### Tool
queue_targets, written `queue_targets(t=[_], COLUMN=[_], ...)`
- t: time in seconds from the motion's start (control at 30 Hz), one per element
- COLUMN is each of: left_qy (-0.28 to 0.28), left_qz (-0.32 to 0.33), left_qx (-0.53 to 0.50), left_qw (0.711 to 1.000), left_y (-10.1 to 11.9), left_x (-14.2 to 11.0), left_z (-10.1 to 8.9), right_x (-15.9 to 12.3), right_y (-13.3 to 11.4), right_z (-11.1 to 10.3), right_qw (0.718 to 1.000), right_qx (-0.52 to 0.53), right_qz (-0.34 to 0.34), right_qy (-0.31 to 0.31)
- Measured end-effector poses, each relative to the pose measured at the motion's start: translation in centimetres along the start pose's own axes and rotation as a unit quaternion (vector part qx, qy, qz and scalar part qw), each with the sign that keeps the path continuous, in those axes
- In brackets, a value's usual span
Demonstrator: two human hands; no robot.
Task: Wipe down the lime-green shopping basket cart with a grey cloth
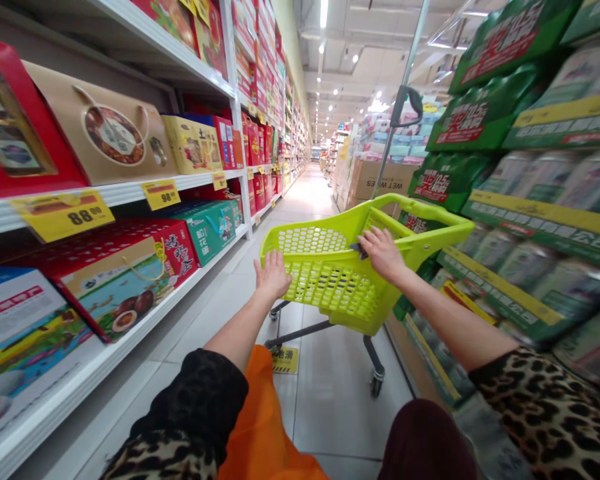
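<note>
A lime-green shopping cart (330, 283) with a perforated plastic basket stands sideways in front of me on grey legs with casters. My left hand (273, 275) grips the basket's left end, its fingers over the rim and the thumb sticking out to the side. Farther right, my right hand (383, 253) is at the basket's upper side, closed around a small dark thing (360, 251). Most of that thing is hidden under the fingers; it may be a cloth, but I cannot tell.
Left, white shelves (190, 180) hold gift boxes (100, 130) above yellow price tags (63, 213). Stacked beverage packs (535, 233) rise close on the right. A metal pole (397, 113) stands behind the cart. A yellow floor sign (285, 360) lies below; the tiled aisle (310, 193) runs ahead.
</note>
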State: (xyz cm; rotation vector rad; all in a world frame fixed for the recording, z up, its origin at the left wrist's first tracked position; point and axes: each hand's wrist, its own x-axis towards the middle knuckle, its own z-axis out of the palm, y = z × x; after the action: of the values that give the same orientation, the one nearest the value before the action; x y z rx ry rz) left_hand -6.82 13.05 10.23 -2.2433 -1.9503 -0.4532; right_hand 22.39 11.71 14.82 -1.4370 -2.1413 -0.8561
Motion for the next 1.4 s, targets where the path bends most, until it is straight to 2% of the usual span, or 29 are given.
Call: queue_targets(t=[0.07, 0.13, 0.2, 0.33, 0.43, 0.6, 0.73, 0.83, 0.97, 1.07, 1.13, 1.23, 1.4], left_qy=[-0.014, -0.017, -0.008, 0.038, 0.065, 0.077, 0.068, 0.058, 0.042, 0.034, 0.022, -0.005, -0.041], left_qz=[0.014, 0.026, 0.035, 0.048, 0.05, 0.062, 0.092, 0.094, 0.083, 0.107, 0.126, 0.158, 0.138], left_qx=[0.008, 0.015, 0.019, 0.034, 0.042, 0.038, 0.016, -0.008, -0.039, -0.06, -0.078, -0.076, 0.007], left_qw=[1.0, 0.999, 0.999, 0.998, 0.996, 0.994, 0.993, 0.994, 0.995, 0.992, 0.989, 0.984, 0.99], left_y=[-0.4, -0.6, -0.5, 0.3, 1.1, 1.8, 2.2, 3.4, 5.9, 7.6, 8.2, 7.8, 6.0], left_x=[0.2, 0.0, -0.5, -2.6, -4.3, -6.0, -6.7, -7.3, -8.4, -9.1, -9.4, -9.1, -8.6], left_z=[0.0, -0.1, -0.3, -0.5, -0.8, -2.0, -2.6, -2.6, -2.3, -2.4, -2.8, -3.6, -3.0], right_x=[-0.9, -1.3, -1.0, 0.3, 0.8, 0.4, 0.1, 0.1, 0.6, 0.7, 0.4, -0.9, -3.3], right_y=[2.0, 2.2, 0.5, -4.6, -6.4, -4.8, -3.3, -3.5, -5.1, -6.0, -5.8, -4.2, -1.5], right_z=[-0.8, -0.8, -0.1, 1.8, 2.2, 1.9, 2.0, 2.3, 2.4, 2.1, 1.7, 1.3, 1.2], right_qw=[0.999, 0.998, 0.998, 0.999, 0.998, 0.997, 0.997, 0.995, 0.992, 0.988, 0.985, 0.983, 0.989], right_qx=[-0.013, -0.018, -0.014, 0.022, 0.053, 0.063, 0.056, 0.062, 0.104, 0.13, 0.141, 0.146, 0.129], right_qz=[0.037, 0.055, 0.053, 0.029, 0.009, -0.017, 0.03, 0.051, 0.005, -0.04, -0.064, -0.072, -0.007], right_qy=[0.013, 0.015, 0.008, -0.018, -0.03, -0.046, -0.047, -0.053, -0.073, -0.078, -0.081, -0.081, -0.072])
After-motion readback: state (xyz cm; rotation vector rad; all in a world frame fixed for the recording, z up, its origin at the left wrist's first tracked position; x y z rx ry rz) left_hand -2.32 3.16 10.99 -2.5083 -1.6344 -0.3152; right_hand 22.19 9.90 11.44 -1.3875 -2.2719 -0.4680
